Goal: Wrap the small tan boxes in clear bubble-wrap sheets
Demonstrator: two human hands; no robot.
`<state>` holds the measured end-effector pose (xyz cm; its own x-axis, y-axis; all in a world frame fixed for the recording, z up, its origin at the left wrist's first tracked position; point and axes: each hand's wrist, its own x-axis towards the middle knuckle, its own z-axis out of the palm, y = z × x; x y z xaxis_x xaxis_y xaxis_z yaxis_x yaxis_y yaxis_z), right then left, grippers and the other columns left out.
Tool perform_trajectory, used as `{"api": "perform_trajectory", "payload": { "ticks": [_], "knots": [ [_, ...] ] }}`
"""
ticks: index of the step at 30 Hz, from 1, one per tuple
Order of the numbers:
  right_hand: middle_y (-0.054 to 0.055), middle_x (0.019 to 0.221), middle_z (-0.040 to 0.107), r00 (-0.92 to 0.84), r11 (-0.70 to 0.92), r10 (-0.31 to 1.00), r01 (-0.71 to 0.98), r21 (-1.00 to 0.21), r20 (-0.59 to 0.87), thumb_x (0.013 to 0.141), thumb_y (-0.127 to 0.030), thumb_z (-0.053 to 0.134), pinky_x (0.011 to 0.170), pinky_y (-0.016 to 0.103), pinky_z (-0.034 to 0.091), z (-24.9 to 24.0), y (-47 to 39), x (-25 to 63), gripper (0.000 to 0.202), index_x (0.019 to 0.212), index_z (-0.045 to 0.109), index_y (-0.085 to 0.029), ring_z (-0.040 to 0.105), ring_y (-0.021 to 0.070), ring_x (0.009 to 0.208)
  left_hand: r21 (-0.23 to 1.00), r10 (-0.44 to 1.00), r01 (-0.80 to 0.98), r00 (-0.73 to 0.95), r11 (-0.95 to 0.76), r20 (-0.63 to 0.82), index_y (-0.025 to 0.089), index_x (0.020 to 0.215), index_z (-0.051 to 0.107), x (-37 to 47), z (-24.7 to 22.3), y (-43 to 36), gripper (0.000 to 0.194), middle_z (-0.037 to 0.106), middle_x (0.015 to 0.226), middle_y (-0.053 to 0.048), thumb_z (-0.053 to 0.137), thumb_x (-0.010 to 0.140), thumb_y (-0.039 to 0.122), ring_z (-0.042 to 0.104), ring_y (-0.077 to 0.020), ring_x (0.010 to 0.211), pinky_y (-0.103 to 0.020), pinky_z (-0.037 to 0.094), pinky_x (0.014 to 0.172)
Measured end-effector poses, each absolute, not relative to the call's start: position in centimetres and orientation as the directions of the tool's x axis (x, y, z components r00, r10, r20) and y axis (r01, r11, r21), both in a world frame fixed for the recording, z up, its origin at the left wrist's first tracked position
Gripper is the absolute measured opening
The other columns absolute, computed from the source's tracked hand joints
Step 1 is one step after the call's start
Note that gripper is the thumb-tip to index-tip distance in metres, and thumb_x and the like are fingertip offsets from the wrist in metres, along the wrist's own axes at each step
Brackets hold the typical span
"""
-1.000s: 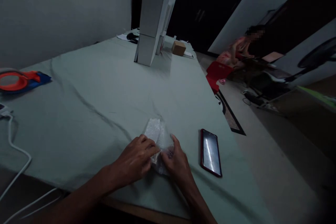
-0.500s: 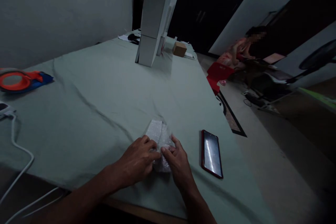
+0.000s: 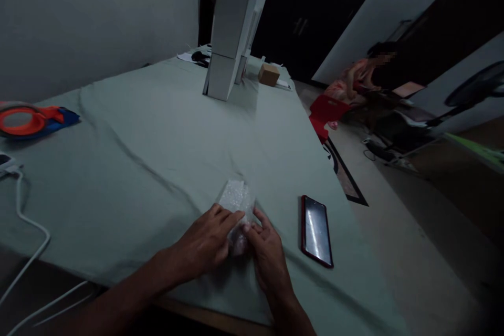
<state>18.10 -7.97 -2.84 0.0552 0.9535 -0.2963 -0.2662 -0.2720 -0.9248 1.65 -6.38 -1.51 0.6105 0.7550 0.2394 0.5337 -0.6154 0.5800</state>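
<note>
A small bundle of bubble wrap [image 3: 235, 195] lies on the pale green tablecloth near the front edge; whatever is inside it cannot be made out. My left hand [image 3: 210, 236] is closed over its left side, the index finger laid across the top. From the right, my right hand [image 3: 265, 247] grips the wrap's edge, thumb on top and fingers along the side. To the right of my hands a phone [image 3: 317, 231] in a dark red case lies face up.
Tall white boxes [image 3: 226, 42] stand stacked at the back, with a small brown box [image 3: 269, 74] beside them. An orange and blue tape dispenser [image 3: 39, 121] and a white cable [image 3: 33, 220] are at the left. Beyond the table, a person [image 3: 354, 79] sits near a red chair [image 3: 326, 113].
My left index finger has stretched farther across the top of the bubble wrap. The wrap's right side is drawn in closer, and my right hand has shifted slightly with it.
</note>
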Motion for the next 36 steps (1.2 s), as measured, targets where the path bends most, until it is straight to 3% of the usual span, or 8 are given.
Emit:
{"api": "perform_trajectory", "payload": {
  "ticks": [6,10,14,18,23,27,31,36],
  "knots": [
    [0.014,0.112,0.066,-0.034,-0.249,0.969,-0.139,-0.959,-0.246,0.077,-0.031,0.068,0.068,0.032,0.055,-1.8,-9.1,18.7,0.071,0.139,0.037,-0.015,0.065,0.0159,0.073,0.625,0.77,0.493,0.563,-0.605,0.3,0.022,0.142,0.026,1.6,-2.8,-6.3,0.077,0.056,0.118,-0.008,0.049,0.072,0.0,0.048,-0.0238,0.106,-0.044,0.042,0.097],
    [0.014,0.118,0.063,-0.115,-0.072,0.989,0.137,-0.988,-0.088,0.079,-0.026,0.062,0.073,0.032,0.054,-2.2,-9.3,18.6,0.064,0.139,0.04,-0.017,0.062,0.0155,0.08,0.675,0.783,0.451,0.532,-0.584,0.322,0.025,0.143,0.026,1.5,-2.7,-6.5,0.079,0.051,0.129,-0.008,0.048,0.072,0.0,0.046,-0.0236,0.117,-0.045,0.04,0.103],
    [0.011,0.118,0.063,-0.183,0.143,0.981,0.457,-0.878,0.064,0.084,-0.02,0.054,0.077,0.032,0.053,-2.5,-9.1,18.3,0.064,0.145,0.033,-0.018,0.062,0.0154,0.078,0.719,0.805,0.425,0.499,-0.551,0.321,0.025,0.143,0.027,1.3,-2.8,-6.6,0.077,0.047,0.135,-0.01,0.049,0.073,0.002,0.042,-0.024,0.125,-0.047,0.038,0.107],
    [0.011,0.121,0.064,-0.263,0.3,0.95,0.614,-0.73,0.169,0.087,-0.019,0.052,0.082,0.035,0.053,-2.5,-9.0,18.5,0.066,0.149,0.028,-0.02,0.065,0.0199,0.089,0.775,0.829,0.374,0.457,-0.508,0.323,0.023,0.141,0.032,0.9,-2.9,-6.7,0.074,0.047,0.135,-0.01,0.051,0.073,0.004,0.043,-0.0245,0.126,-0.046,0.039,0.107],
    [0.013,0.122,0.063,-0.414,0.484,0.874,0.698,-0.528,0.255,0.088,-0.014,0.047,0.083,0.041,0.054,-2.6,-8.9,18.7,0.075,0.153,0.009,-0.021,0.065,0.0253,0.1,0.869,0.931,0.356,0.254,-0.343,0.263,0.019,0.113,0.056,1.0,-2.3,-6.7,0.041,0.058,0.11,-0.007,0.054,0.074,0.009,0.055,-0.0212,0.101,-0.037,0.049,0.087],
    [0.016,0.121,0.063,-0.465,0.527,0.849,0.716,-0.458,0.25,0.086,-0.011,0.045,0.081,0.042,0.053,-2.3,-8.7,19.0,0.081,0.153,0.001,-0.019,0.065,0.0266,0.098,0.857,0.938,0.393,0.233,-0.333,0.257,0.019,0.088,0.059,1.8,-2.3,-6.6,0.014,0.058,0.092,-0.003,0.057,0.077,0.012,0.056,-0.0192,0.091,-0.034,0.048,0.082],
    [0.013,0.111,0.067,-0.456,0.484,0.868,0.693,-0.534,0.196,0.085,-0.014,0.049,0.082,0.041,0.052,-1.7,-8.5,19.4,0.077,0.153,0.012,-0.019,0.065,0.0234,0.088,0.813,0.941,0.482,0.246,-0.327,0.232,0.019,0.08,0.056,2.5,-2.7,-6.6,0.011,0.056,0.087,-0.003,0.053,0.078,0.009,0.053,-0.0191,0.087,-0.034,0.047,0.079],
    [0.01,0.111,0.067,-0.28,0.279,0.949,0.523,-0.805,0.147,0.084,-0.021,0.051,0.069,0.03,0.052,-1.1,-7.0,20.6,0.057,0.14,0.039,-0.021,0.062,0.0148,0.074,0.783,0.935,0.515,0.254,-0.347,0.248,0.019,0.078,0.054,2.6,-2.8,-6.7,0.013,0.054,0.087,-0.003,0.052,0.076,0.007,0.053,-0.0195,0.087,-0.033,0.047,0.076]
  ]
}}
